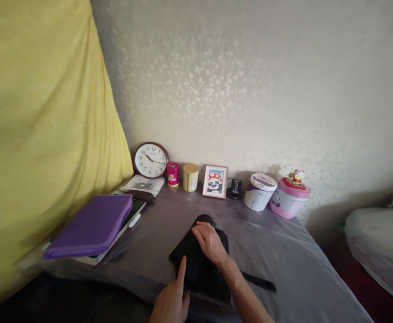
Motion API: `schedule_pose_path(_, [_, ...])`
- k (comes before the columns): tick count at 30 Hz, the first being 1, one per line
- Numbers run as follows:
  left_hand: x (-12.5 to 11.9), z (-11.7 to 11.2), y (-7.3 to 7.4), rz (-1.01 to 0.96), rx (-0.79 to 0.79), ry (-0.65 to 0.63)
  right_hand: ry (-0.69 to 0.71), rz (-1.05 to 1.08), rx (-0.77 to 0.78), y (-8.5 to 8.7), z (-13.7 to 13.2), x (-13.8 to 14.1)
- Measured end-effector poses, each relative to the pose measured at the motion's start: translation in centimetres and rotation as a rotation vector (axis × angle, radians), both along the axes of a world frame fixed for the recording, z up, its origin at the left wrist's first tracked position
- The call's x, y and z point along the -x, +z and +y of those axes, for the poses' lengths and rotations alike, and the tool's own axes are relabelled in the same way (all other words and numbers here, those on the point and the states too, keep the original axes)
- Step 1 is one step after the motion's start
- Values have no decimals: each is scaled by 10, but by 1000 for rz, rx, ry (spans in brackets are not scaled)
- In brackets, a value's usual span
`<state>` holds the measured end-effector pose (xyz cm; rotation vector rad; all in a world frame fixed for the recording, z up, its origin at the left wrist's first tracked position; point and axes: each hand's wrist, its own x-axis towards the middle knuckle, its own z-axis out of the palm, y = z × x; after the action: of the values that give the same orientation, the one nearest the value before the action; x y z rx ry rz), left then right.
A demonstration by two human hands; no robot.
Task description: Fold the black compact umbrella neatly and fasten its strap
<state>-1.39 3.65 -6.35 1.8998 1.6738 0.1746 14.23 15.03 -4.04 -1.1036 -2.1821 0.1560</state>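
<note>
Where left fingers (182, 270) edge black fabric (198, 264), grip's unclear; right fingers (201, 232) lie flat atop.

The lower frame's grey sheet-covered table (273, 244) carries a black fabric article (200, 271), bottom centre, and a cylindrical yellow tin (190, 179), mid-frame.

Bare left hand (171, 299) with slim fingers (182, 271); bare right hand (211, 242) and slender, uncovered forearm (242, 289).

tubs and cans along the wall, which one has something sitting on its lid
The pale pink tub at the row's right end: a small figurine sits on its lid; the other three carry nothing.
</note>
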Motion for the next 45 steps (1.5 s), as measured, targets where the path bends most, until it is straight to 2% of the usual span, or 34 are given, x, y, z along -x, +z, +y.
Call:
schedule_pose_path(2, [0, 0, -1, -9, -9, 2, 75, -41, 26, -4, -10, 6])
schedule_pose_path(3, [0, 0, -1, -5, -10, 7, 61, -52, 31, -6, -9, 7])
schedule_pose_path(7, [0, 0, 1, 1, -2, 8, -190, -21, 23, -14, 15, -1])
schedule_pose_path(11, [0, 0, 4, -15, 5, 11, -475, 110, 60, -23, 32, -31])
schedule_pose_path(14, [0, -1, 4, -33, -3, 12, -634, 228, 175, -33, 20, -62])
schedule_pose_path(17, [-1, -1, 3, -48, -18, 17, -735, 308, 323, -43, -3, -87])
schedule_pose_path(22, [-4, 1, 6, -29, -8, 24, -690, 532, 598, -49, -34, -93])
schedule_pose_path(27, [-5, 2, 7, -38, -16, 30, -618, 644, 684, -37, -45, -78])
schedule_pose_path(30, [-3, 3, 3, -83, -24, 26, -632, 646, 692, -30, -42, -71])
schedule_pose_path(33, [-1, 3, 3, -143, -23, 40, -680, 582, 662, -30, -33, -67])
schedule_pose_path(35, [1, 4, 5, -208, 3, 56, -703, 523, 596, -34, -28, -68])
schedule_pose_path(38, [3, 4, 12, -346, 135, 101, -681, 439, 501, -43, -25, -73])
schedule_pose_path(41, [3, 5, 17, -462, 239, 133, -672, 410, 474, -49, -28, -78])
schedule_pose_path(45, [1, 4, 23, -419, 240, 137, -665, 447, 504, -47, -32, -75])
